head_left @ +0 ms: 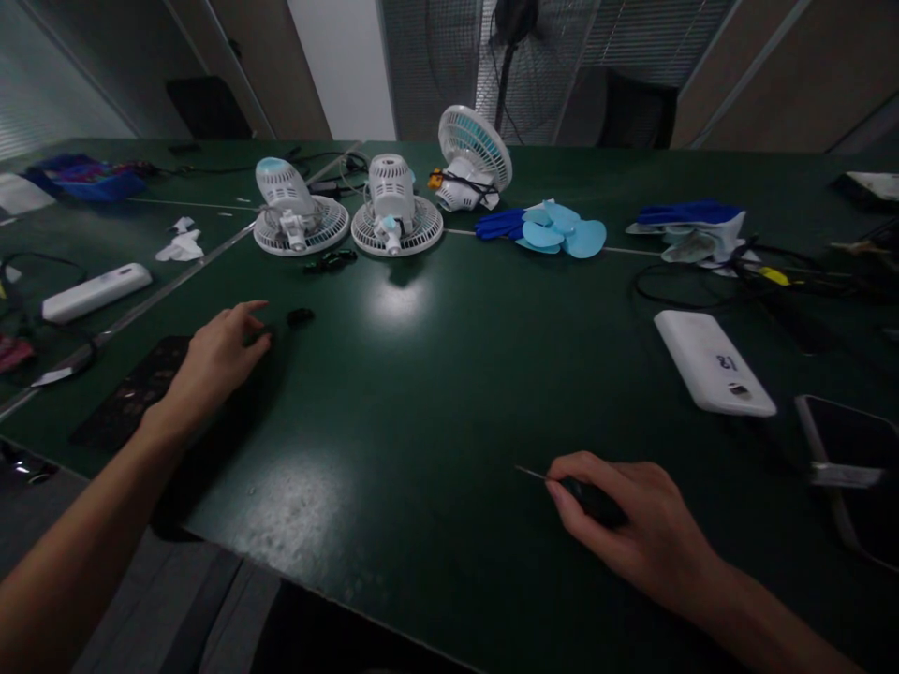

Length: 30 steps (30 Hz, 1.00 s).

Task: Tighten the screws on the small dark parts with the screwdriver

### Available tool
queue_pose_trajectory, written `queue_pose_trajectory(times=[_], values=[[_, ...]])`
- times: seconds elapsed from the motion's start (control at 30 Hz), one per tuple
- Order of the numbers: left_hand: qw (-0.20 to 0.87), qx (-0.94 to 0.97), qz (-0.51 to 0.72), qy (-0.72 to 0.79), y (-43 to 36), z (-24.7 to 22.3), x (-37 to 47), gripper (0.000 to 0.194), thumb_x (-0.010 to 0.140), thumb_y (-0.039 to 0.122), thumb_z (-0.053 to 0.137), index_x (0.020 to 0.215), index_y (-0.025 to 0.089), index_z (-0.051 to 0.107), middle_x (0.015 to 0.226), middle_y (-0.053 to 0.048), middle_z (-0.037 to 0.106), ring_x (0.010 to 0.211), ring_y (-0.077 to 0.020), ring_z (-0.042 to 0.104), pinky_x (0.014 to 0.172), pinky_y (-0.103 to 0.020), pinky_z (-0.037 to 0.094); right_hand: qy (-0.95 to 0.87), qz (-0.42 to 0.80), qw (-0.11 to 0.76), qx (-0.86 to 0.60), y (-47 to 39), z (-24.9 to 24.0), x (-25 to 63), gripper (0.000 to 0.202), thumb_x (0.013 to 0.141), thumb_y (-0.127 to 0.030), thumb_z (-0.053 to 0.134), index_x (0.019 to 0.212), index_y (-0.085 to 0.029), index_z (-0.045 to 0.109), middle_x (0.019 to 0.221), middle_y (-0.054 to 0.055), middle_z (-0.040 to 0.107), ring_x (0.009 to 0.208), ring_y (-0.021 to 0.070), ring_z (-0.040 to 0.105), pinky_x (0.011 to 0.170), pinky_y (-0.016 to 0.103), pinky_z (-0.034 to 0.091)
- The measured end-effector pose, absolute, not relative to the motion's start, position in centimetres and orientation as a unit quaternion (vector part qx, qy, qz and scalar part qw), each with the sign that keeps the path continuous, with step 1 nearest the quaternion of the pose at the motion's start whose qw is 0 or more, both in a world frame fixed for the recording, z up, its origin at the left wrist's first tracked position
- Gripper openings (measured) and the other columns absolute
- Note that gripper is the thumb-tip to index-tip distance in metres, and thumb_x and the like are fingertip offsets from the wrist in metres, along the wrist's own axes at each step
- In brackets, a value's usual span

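Note:
In my right hand (639, 524) is a small screwdriver (594, 501) with a dark handle. Its thin metal shaft points left, just above the green table (421, 402). My left hand (225, 351) is over the table's left part, thumb and fingers apart with nothing between them. Just beyond those fingertips lies a small black piece (300, 316), too dark to name. More small dark pieces (330, 261) lie farther back, by two white fans (397, 225) resting on their round grilles. Under my left forearm is a dark patterned flat object (133, 393).
A third white fan (474, 159) stands at the back. Near it are a light blue fan blade (562, 229) and blue gloves (498, 224). White power banks (713, 360) (96, 292), cables (674, 298) and a phone (853, 468) lie toward the sides. A blue tray (105, 185) sits far left.

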State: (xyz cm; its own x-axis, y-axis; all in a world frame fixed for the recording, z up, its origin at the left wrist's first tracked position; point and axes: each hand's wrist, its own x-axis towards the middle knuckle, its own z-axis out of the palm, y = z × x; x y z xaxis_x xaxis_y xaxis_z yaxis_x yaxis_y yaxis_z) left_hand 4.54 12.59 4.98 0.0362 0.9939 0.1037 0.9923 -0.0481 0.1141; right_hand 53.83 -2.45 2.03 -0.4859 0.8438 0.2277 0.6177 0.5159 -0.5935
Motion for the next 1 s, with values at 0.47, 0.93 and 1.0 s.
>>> queue_pose_trajectory(times=[0.47, 0.93, 1.0], values=[[-0.097, 0.702, 0.277, 0.649, 15.2, 2.7, 2.1, 0.033, 0.098, 0.031, 0.052, 0.125, 0.017, 0.066, 0.108, -0.007, 0.063, 0.078, -0.0148, 0.062, 0.078, -0.025, 0.046, -0.834, 0.228, 0.248, -0.438, -2.4, 2.0, 53.7, 0.009, 0.102, -0.025, 0.055, 0.110, -0.026, 0.059, 0.076, -0.007, 0.067, 0.058, 0.0082, 0.065, 0.058, 0.022, 0.047], [-0.128, 0.696, 0.317, 0.631, 15.4, 2.3, 2.3, 0.024, 0.096, 0.036, 0.061, 0.104, 0.017, 0.073, 0.102, -0.005, 0.069, 0.077, -0.0157, 0.060, 0.078, -0.027, 0.048, -0.839, 0.223, 0.244, -0.432, -2.4, 2.1, 53.6, 0.009, 0.101, -0.022, 0.054, 0.107, -0.025, 0.060, 0.073, -0.008, 0.066, 0.055, 0.0073, 0.064, 0.056, 0.021, 0.045], [-0.110, 0.698, 0.328, 0.627, 15.4, 2.2, 2.5, 0.025, 0.096, 0.037, 0.061, 0.104, 0.016, 0.073, 0.104, -0.005, 0.070, 0.077, -0.0149, 0.062, 0.077, -0.026, 0.049, -0.838, 0.226, 0.247, -0.431, -2.3, 2.1, 53.6, 0.009, 0.101, -0.022, 0.054, 0.107, -0.025, 0.059, 0.074, -0.008, 0.066, 0.055, 0.0069, 0.064, 0.055, 0.021, 0.045]])
